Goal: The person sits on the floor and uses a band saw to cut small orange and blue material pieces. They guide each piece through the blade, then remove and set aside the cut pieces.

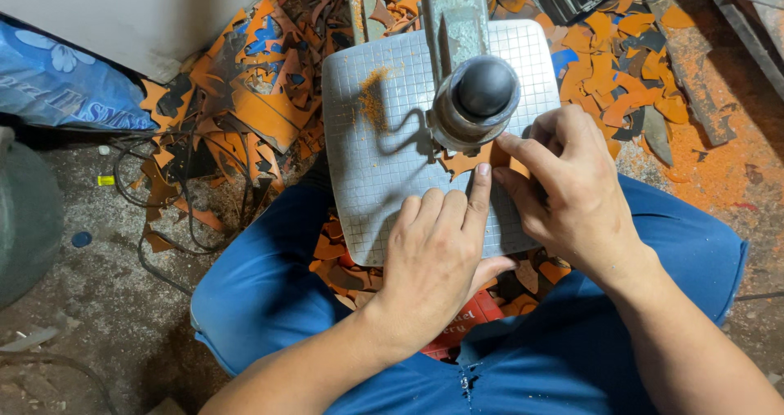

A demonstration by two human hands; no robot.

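At frame centre, the left hand (433, 256) presses flat, fingers together, and the right hand (572, 190) pinches a jagged orange leather scrap (467, 160) on the gridded grey plate (367, 170) beneath the round metal press head (478, 100), with offcuts (245, 104) heaped upper left.

Grimy concrete floor (98, 317), orange scraps (245, 113) heaped far side, blue bag (57, 88) far left, loose cables (155, 219).
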